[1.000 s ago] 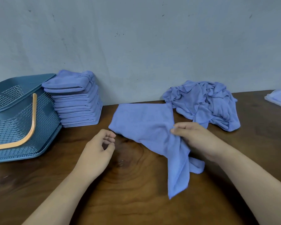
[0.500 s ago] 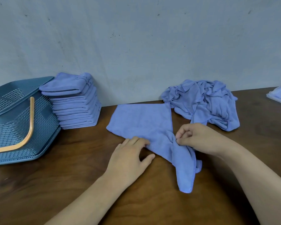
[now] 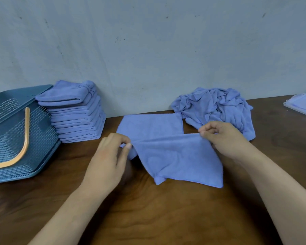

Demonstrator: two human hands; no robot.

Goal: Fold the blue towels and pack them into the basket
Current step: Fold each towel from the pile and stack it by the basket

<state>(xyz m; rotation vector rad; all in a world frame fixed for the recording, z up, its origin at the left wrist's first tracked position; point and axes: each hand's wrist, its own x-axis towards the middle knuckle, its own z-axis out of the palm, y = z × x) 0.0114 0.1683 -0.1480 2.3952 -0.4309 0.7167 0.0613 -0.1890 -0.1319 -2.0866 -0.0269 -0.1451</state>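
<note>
Nearest to me is the dark wooden table [image 3: 148,213], with both bare forearms reaching in from the bottom edge. My left hand [image 3: 109,160] has its fingers curled, and the thumb and forefinger tips [image 3: 128,146] pinch the left end of a fold in the blue towel [image 3: 175,156]. My right hand [image 3: 223,138] is curled too, and its fingertips [image 3: 204,132] nip the right end of the same fold. The other fingers of both hands are tucked loosely and hold nothing else.

The towel spans the gap between the two pinches. Its near flap slopes from that held edge towards me and ends in one rumpled corner and one pointed corner low on the table. Its far part lies flat on the wood beyond the fingers, reaching nearly to the wall.

Beyond the right hand, just beside the flat part, sits a crumpled pile of unfolded towels [image 3: 217,106]. A pale tray [image 3: 302,105] is cut off at the far right edge. At far left, a stack of folded towels [image 3: 76,114] stands against the grey wall [image 3: 148,50] and touches the blue mesh basket [image 3: 39,138], which has an orange handle [image 3: 24,138]. A faint dark mark on the top folded towel is too blurred for me to read.
</note>
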